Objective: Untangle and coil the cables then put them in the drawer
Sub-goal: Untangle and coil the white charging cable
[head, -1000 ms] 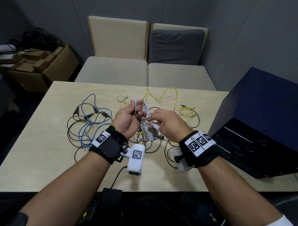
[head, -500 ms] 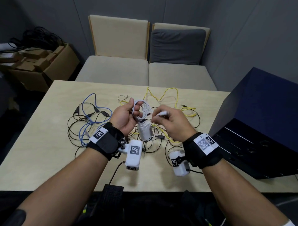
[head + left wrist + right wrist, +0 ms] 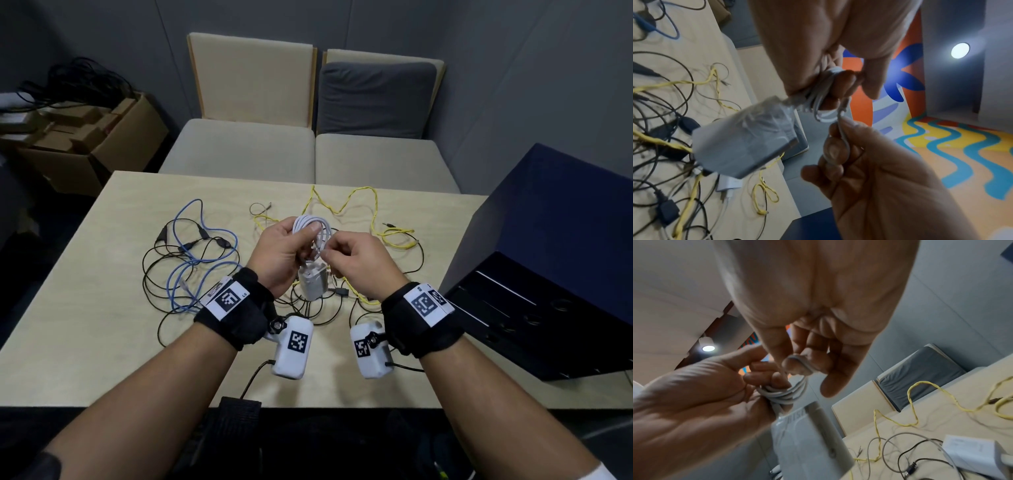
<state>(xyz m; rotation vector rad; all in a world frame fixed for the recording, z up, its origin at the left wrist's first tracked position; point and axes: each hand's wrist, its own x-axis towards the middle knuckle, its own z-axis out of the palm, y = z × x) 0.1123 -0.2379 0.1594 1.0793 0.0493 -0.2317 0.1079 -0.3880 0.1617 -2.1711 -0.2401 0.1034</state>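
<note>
A light wooden table (image 3: 85, 308) is seen, and loose cables are spread over its middle. A blue cable (image 3: 191, 260) is laid in loops on the left part, tangled with thin black cables (image 3: 154, 270). A yellow cable (image 3: 346, 202) is run in a wavy line across the far side and is bunched toward the right. A small white adapter (image 3: 974, 454) is placed among the black leads. A dark blue drawer unit (image 3: 561, 260) is stood on the right end.

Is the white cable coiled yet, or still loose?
Mostly coiled: the white cable sits in loops in the left hand; the right hand pinches its free end.
</note>
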